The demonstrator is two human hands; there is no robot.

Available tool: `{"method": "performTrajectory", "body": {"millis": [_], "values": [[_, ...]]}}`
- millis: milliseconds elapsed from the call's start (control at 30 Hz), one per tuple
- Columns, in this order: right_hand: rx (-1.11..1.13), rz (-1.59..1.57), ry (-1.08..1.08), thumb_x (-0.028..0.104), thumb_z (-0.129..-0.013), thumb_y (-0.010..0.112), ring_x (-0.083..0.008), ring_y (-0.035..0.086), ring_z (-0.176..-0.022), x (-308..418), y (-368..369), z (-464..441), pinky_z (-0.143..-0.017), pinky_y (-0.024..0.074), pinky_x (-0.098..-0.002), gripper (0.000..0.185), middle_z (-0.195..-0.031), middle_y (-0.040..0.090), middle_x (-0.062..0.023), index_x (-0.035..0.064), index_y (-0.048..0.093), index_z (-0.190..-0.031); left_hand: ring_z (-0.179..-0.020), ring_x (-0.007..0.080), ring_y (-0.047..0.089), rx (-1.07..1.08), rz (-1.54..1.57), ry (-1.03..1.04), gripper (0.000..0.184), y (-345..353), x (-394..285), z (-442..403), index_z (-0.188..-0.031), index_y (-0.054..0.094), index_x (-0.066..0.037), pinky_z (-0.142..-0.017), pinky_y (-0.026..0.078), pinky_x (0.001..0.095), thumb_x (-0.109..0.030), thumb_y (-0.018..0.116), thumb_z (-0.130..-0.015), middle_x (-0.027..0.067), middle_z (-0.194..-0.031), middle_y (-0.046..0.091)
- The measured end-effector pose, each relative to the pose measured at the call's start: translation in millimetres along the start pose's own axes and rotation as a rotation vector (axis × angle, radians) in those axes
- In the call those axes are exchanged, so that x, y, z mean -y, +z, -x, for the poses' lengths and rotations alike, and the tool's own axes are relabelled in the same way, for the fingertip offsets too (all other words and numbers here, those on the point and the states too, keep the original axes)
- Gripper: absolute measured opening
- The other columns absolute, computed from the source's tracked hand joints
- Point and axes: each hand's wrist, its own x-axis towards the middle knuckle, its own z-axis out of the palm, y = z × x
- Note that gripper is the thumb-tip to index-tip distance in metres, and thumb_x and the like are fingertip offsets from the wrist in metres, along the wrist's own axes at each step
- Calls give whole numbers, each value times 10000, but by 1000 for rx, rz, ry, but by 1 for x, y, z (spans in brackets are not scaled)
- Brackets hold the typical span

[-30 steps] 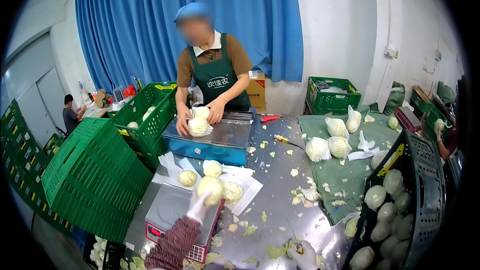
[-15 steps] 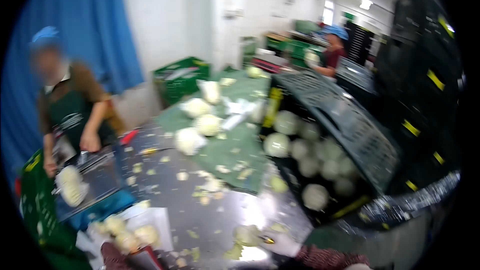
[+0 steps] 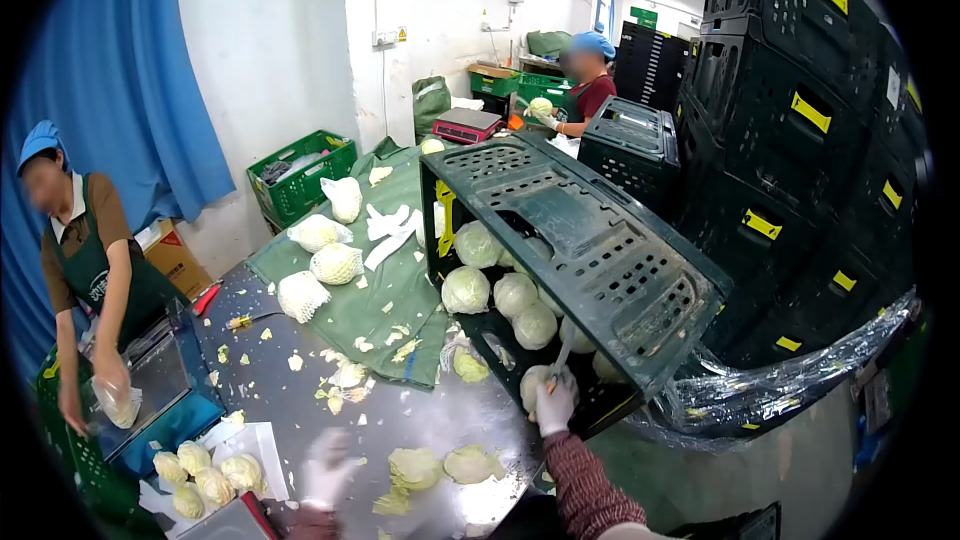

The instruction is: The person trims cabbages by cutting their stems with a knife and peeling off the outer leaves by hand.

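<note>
My right hand [image 3: 557, 404], in a white glove, is closed round a knife [image 3: 566, 344] with an orange handle, its blade pointing up. It reaches into the open side of a tilted dark green crate [image 3: 600, 225] and touches a cabbage [image 3: 533, 386] at the near edge. Several more cabbages [image 3: 515, 294] lie inside. My left hand [image 3: 328, 470], also gloved, is over the metal table, smeared by motion, so its fingers are unclear. Right of it, cut-off cabbage leaves [image 3: 415, 468] lie on the tabletop.
Net-wrapped cabbages [image 3: 336, 263] lie on a green cloth [image 3: 400, 290]. Small trimmed heads [image 3: 214, 486] sit on white paper at lower left. A co-worker [image 3: 95, 260] handles a wrapped head beside a wrapping machine [image 3: 180, 420]. Stacked black crates [image 3: 770, 160] rise at right; another person [image 3: 590, 90] works behind.
My right hand, with the knife, has moved from a cabbage piece at the table's front edge up into the crate. My left hand has come into view. The camera has turned right.
</note>
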Motion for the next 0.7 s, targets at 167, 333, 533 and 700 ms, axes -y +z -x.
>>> {"method": "performTrajectory", "body": {"millis": [167,333,533,700], "values": [[-9,-257,-50,129,-710,571,-314,505,-1123,-3,-19,23,-1003,370,-390,524,-1193,545,-177,4,522,-1217,-1159,254,514,415,483,-356,681,249,3,-34,-1320,413,22,-989,417,362,-355,700,-832,161,-1266,527],[424,-465,-211,61,-721,563,-303,516,-1102,15,1,58,-959,399,-351,484,-1168,531,-192,-51,506,-1188,-1082,307,545,415,1280,-814,691,271,29,-53,-1342,414,-76,-957,430,479,-613,408,-907,161,-1250,496],[748,-569,-269,80,-719,602,-298,551,-1007,63,-12,129,-830,453,-357,410,-1129,559,-178,3,585,-1121,-1010,290,593,215,1185,-499,543,176,31,3,-1305,436,-41,-951,448,447,-434,497,-935,146,-1092,602],[440,-437,-683,96,-715,591,-367,385,-1256,134,69,37,-1048,315,-430,458,-1314,482,-183,39,598,-1169,-1160,272,510,-196,1063,-585,539,119,39,20,-1362,337,-48,-952,469,454,-252,567,-919,175,-1245,500]]}}
